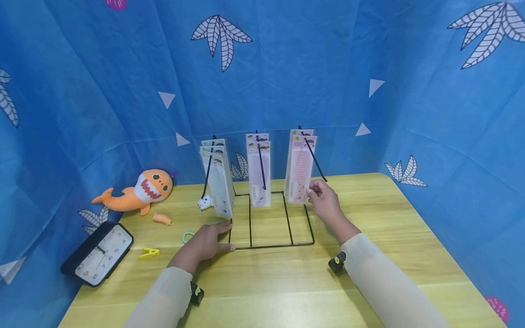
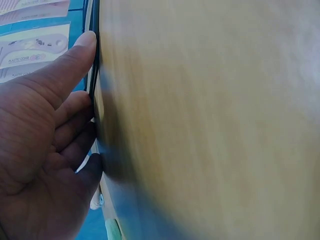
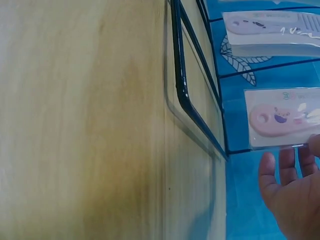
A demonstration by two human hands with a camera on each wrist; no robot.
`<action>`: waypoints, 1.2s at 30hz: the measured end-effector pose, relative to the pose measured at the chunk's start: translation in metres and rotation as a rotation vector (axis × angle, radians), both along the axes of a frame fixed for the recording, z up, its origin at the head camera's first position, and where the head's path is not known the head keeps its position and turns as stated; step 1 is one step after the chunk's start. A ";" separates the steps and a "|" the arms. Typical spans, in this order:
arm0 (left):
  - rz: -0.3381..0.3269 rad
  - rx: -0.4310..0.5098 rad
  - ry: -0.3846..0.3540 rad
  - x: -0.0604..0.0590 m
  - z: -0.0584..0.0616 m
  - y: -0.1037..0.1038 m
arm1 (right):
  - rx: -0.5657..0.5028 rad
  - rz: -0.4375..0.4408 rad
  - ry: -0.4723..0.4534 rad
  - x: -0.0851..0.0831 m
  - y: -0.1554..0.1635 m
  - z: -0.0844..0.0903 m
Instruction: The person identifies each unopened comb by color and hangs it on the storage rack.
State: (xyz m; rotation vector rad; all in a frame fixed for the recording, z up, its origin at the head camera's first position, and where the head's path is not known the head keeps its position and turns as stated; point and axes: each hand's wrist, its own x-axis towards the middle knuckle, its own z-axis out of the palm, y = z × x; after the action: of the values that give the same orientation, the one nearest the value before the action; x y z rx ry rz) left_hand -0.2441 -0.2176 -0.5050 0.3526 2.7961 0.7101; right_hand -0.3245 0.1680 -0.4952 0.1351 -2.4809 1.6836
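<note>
A black wire display rack [image 1: 270,247] stands on the table, with packaged plastic combs hanging from its three hooks. My left hand [image 1: 208,241] rests at the rack's front left corner, fingers fairly straight; in the left wrist view the thumb of that hand [image 2: 45,125] touches the black wire. Pale green comb packs [image 1: 217,182] hang just above it. My right hand [image 1: 328,203] pinches the lower right edge of the front pink comb pack [image 1: 301,168]. The right wrist view shows the thumb at the edge of that pink pack [image 3: 280,117]. Purple comb packs [image 1: 259,173] hang between the hands.
To the left are an orange shark plush [image 1: 143,191], a small orange item [image 1: 162,219], a black-framed clock [image 1: 100,255], a yellow clip [image 1: 149,253] and a green ring [image 1: 187,236]. A small white figure [image 1: 204,202] is beside the green packs. Blue cloth [image 1: 279,68] hangs behind.
</note>
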 end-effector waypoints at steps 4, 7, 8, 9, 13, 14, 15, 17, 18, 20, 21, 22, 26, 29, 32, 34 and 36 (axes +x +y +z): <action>0.000 0.008 -0.007 0.000 0.000 0.000 | -0.008 -0.005 -0.016 -0.001 0.001 -0.003; -0.002 0.006 -0.004 0.000 0.001 -0.001 | -0.017 -0.015 -0.019 0.000 0.002 -0.004; -0.001 0.005 -0.004 0.000 0.001 -0.001 | -0.017 -0.017 -0.018 0.000 0.002 -0.004; 0.000 0.004 -0.004 0.000 0.002 -0.001 | -0.015 -0.019 -0.015 0.000 0.002 -0.004; 0.004 0.003 -0.009 0.000 0.002 -0.001 | -0.009 -0.029 -0.012 0.000 0.001 -0.003; 0.004 0.004 -0.011 0.001 0.002 -0.001 | -0.011 -0.029 -0.012 0.000 0.001 -0.003; 0.004 0.004 -0.013 0.001 0.001 -0.001 | -0.012 -0.029 -0.014 0.000 0.001 -0.003; 0.000 0.005 -0.011 0.000 0.001 -0.002 | -0.019 -0.032 -0.014 0.000 0.000 -0.004; -0.001 0.006 -0.010 0.000 0.001 -0.002 | -0.021 -0.032 -0.015 0.000 0.000 -0.003; 0.001 0.010 -0.009 0.000 0.001 -0.002 | -0.022 -0.031 -0.012 0.001 -0.001 -0.003; 0.002 0.012 -0.009 0.000 0.000 -0.002 | -0.023 -0.031 -0.012 0.002 -0.001 -0.003; 0.002 0.014 -0.008 0.000 0.000 -0.002 | -0.022 -0.033 -0.010 0.002 -0.001 -0.003; 0.008 0.015 -0.012 0.000 0.000 -0.002 | -0.007 -0.037 -0.013 0.004 0.000 -0.003; 0.016 0.011 -0.021 0.000 -0.001 -0.001 | 0.008 -0.040 -0.012 0.004 0.000 -0.003; 0.022 0.010 -0.025 -0.001 -0.001 0.000 | 0.014 -0.044 -0.010 0.005 0.000 -0.002; 0.029 0.013 -0.029 0.000 -0.001 0.000 | 0.019 -0.047 -0.008 0.005 0.000 -0.002; 0.032 0.015 -0.029 0.000 -0.001 0.000 | 0.030 -0.049 -0.009 0.005 0.001 -0.002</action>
State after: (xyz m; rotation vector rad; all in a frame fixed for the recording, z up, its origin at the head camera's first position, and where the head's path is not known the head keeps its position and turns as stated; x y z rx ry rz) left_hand -0.2441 -0.2179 -0.5063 0.2983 2.7759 0.7381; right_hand -0.3198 0.1689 -0.4976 0.0692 -2.4962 1.6317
